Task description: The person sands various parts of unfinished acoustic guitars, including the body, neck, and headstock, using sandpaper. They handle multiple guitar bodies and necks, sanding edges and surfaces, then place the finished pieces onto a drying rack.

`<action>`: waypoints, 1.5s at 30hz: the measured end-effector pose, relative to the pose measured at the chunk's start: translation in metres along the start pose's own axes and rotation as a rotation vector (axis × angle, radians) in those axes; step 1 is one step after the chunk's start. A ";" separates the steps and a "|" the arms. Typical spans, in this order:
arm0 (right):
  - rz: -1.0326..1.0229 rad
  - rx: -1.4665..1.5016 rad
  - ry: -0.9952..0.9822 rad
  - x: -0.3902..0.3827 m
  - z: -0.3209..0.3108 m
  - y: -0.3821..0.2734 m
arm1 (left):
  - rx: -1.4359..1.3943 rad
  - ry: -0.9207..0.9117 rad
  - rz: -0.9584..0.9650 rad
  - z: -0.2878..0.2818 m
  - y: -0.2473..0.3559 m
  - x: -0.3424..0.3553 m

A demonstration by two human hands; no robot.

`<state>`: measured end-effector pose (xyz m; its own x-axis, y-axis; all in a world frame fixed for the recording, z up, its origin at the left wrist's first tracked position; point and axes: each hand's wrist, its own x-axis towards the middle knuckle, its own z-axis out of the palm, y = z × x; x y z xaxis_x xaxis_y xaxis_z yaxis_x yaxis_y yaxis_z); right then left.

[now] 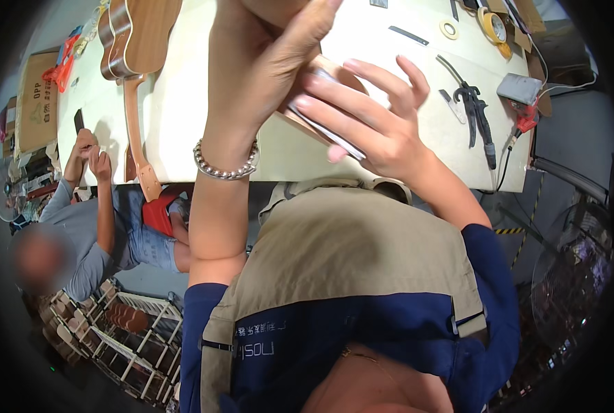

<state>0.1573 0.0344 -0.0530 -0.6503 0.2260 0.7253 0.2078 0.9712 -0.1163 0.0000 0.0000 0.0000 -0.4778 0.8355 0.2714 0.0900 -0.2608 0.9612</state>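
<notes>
Location of that flat slab?

Between both hands, slanting down-right. Right hand's nearer, clasping it, fingers loosely spread; left hand's by the upper end, can't tell its grip.

I have the left forearm upright on my feed, the left grip angled up toward the right. The right forearm slants in from the lower right, the right grip half curled: two fingers reach leftward, two arch higher, thumb below.
</notes>
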 end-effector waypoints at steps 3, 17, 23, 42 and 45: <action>0.034 0.023 0.002 0.008 0.003 0.004 | -0.057 -0.001 -0.042 0.002 0.006 0.009; 0.131 0.073 -0.027 0.003 -0.004 0.002 | -0.143 -0.078 -0.080 0.008 0.008 0.005; 0.144 0.123 -0.038 -0.018 -0.009 0.001 | 0.001 -0.004 0.042 0.006 -0.006 0.012; 0.203 0.185 -0.029 -0.024 -0.006 0.007 | 0.042 0.013 0.074 -0.005 -0.008 0.010; 0.201 0.150 -0.038 0.002 -0.007 0.010 | 0.088 0.004 0.111 0.001 -0.006 0.012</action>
<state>0.1631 0.0440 -0.0479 -0.6342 0.4157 0.6519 0.2269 0.9061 -0.3570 -0.0056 0.0118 -0.0023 -0.4637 0.8022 0.3760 0.2188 -0.3075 0.9260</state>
